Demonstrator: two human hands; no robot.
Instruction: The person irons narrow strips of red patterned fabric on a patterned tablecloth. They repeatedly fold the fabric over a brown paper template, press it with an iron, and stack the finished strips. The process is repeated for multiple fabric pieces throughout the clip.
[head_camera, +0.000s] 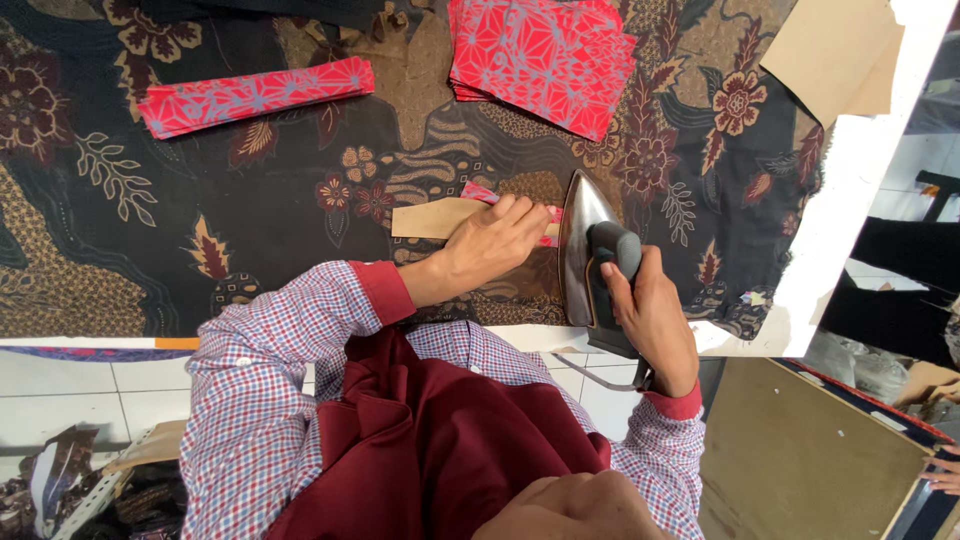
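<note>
An iron (585, 255) is shown standing on a counter (150, 230) draped in dark floral cloth, with its grey handle wrapped by the right hand (650, 315), whose fingers (618, 285) are clenched about the grip. Just beside the iron, at about its 9 o'clock, a red patterned strip (478, 192) is seen folded around a tan card template (432, 217); both are pressed flat by the left hand (495, 240), whose fingers (520, 210) lie extended on top and grasp nothing. The fingertips rest very near the iron's edge. A finished red folded strip (255, 97) lies at 10 o'clock from the hands, well apart, and a stack of red squares (545, 60) lies at 12 o'clock. Brown paper sheets (835, 55) are seen at 2 o'clock, near the counter's far corner. The iron is judged to be heavy, rigid and probably hot along its metal body, so that the insulated handle is the only sound place of hold; its polished sole would be expected to glide readily over cloth. The strip is judged to be light, limp and liable to spring open or creep unless held down, whereas the card is thin yet stiff enough to give the fold a straight edge. The strip is best held by flat pressure over the card, away from the metal. Another person's fingers (940, 478) are visible at 4 o'clock, at the frame's edge.
</note>
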